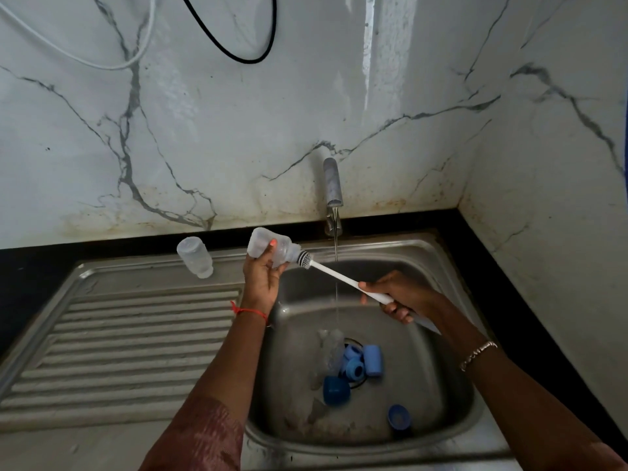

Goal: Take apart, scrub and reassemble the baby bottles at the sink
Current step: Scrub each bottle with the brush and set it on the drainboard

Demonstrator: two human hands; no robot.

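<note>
You're holding the bottle [268,246] in your left grip [263,277], fingers and thumb wrapping its body, up over the back-left edge of the sink [441,334]. The bottle is lying tilted, base pointing up-left, mouth pointing right and slightly down toward your right grip [394,294]. That grip is clamping round the lower end of the brush [339,275] handle. The brush head [304,260] is sitting right at the bottle mouth; can't tell how deep it's going. The handle is running down-right from the mouth, roughly in line with the bottle's long axis, so the next stroke is probably going straight up-left along that line. Nothing is blocking it.

The tap [332,185] is running, with the stream falling near the handle, not onto the bottle. A second bottle [195,257] is standing on the drainboard [136,334], just left of your left grip. Blue caps [373,360] and a clear bottle [328,351] are lying round the drain, well below both grips.
</note>
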